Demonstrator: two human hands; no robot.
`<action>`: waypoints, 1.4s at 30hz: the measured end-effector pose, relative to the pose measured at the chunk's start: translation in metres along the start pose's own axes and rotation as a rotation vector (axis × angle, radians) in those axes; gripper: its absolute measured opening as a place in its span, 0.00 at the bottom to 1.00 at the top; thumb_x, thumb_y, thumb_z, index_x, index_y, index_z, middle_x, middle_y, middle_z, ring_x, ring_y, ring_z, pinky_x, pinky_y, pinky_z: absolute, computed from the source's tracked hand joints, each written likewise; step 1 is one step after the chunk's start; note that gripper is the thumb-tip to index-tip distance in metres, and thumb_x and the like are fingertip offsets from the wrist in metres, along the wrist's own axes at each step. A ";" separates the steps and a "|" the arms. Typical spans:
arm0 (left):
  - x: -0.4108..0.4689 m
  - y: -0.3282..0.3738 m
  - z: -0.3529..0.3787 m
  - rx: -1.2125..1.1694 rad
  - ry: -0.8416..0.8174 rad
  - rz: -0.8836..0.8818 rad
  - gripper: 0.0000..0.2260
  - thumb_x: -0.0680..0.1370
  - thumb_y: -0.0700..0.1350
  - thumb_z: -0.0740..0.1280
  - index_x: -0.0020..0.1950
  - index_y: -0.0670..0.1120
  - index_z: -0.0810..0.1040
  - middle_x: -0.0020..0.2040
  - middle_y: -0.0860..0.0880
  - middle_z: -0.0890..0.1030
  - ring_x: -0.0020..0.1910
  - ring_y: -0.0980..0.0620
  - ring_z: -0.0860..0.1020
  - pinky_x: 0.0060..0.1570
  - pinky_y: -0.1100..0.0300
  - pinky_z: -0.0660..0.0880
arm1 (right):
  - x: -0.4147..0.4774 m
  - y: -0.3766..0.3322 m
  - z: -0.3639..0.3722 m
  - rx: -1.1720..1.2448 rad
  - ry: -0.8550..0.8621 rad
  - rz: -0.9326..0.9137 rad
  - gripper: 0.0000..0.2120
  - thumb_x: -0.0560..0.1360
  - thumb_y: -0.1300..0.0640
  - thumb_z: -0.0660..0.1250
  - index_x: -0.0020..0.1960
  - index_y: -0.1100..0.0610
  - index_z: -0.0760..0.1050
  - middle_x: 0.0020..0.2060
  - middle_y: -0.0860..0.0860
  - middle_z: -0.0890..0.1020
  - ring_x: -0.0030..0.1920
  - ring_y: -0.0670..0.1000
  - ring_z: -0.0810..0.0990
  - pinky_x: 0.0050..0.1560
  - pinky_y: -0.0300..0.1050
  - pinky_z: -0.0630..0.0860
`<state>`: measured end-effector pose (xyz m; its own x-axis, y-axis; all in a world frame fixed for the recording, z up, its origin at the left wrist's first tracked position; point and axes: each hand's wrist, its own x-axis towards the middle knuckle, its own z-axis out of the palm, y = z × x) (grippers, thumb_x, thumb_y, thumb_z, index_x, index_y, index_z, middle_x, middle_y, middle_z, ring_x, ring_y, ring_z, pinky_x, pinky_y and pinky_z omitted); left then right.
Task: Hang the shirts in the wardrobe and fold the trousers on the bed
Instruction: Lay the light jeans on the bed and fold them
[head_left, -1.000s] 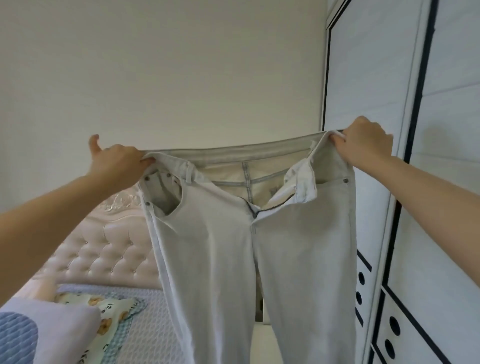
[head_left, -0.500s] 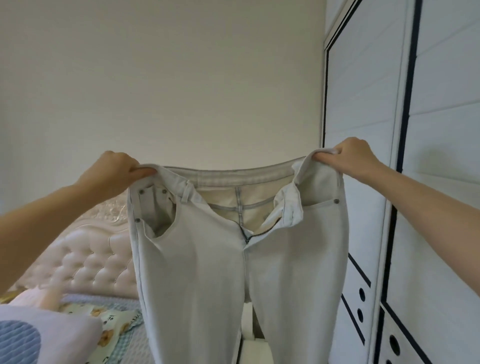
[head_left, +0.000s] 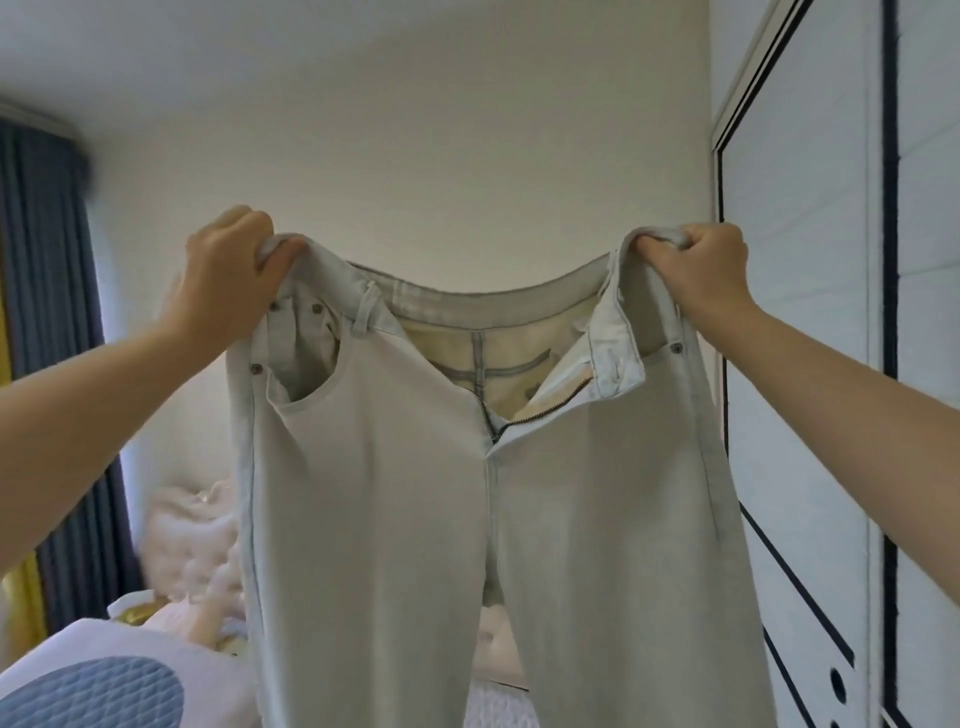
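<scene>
A pair of pale grey-white trousers (head_left: 395, 519) hangs in the air in front of me, front side toward me, fly unzipped and waistband sagging between my hands. My left hand (head_left: 228, 280) grips the waistband's left end in a fist. My right hand (head_left: 691, 270) grips the right end the same way. Both legs hang straight down and run out of the frame at the bottom. The white wardrobe (head_left: 810, 364) with black trim stands shut at the right. Only a strip of the bed (head_left: 493, 701) shows between the trouser legs.
A pink tufted headboard (head_left: 192, 540) stands behind the trousers at lower left. A white pillow with a blue quilted patch (head_left: 93, 686) lies at the bottom left corner. Dark blue curtains (head_left: 47, 312) hang along the left edge. A plain cream wall fills the background.
The view has swung left and up, bringing the curtains into sight. The waistband now sags more between my hands, and both hands still grip it.
</scene>
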<state>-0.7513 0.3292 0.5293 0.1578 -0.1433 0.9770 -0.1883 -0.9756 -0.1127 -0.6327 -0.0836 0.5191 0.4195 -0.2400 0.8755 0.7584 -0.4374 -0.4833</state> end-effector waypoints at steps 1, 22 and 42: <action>0.007 -0.002 -0.006 0.028 0.012 0.020 0.19 0.83 0.48 0.63 0.38 0.36 0.70 0.36 0.38 0.71 0.34 0.42 0.68 0.36 0.53 0.66 | 0.005 -0.004 0.004 0.021 0.011 -0.008 0.25 0.70 0.50 0.72 0.24 0.53 0.61 0.21 0.48 0.61 0.24 0.45 0.59 0.27 0.41 0.58; -0.372 -0.269 0.267 0.563 -1.129 0.121 0.19 0.82 0.57 0.58 0.36 0.49 0.73 0.32 0.54 0.74 0.29 0.50 0.74 0.35 0.56 0.73 | -0.277 0.282 0.424 -0.392 -1.104 0.219 0.23 0.73 0.48 0.67 0.25 0.54 0.62 0.24 0.50 0.68 0.28 0.52 0.68 0.30 0.44 0.61; -0.754 -0.386 0.514 0.664 -1.555 0.111 0.14 0.81 0.49 0.61 0.67 0.58 0.71 0.56 0.56 0.80 0.59 0.51 0.73 0.58 0.57 0.67 | -0.574 0.549 0.695 -0.197 -1.003 0.810 0.16 0.82 0.51 0.55 0.39 0.57 0.70 0.30 0.56 0.82 0.29 0.54 0.84 0.27 0.42 0.78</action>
<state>-0.2990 0.7279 -0.2569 0.9823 0.1679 -0.0835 0.0831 -0.7887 -0.6091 -0.1105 0.4165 -0.2493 0.9725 0.2164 -0.0866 0.0664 -0.6134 -0.7869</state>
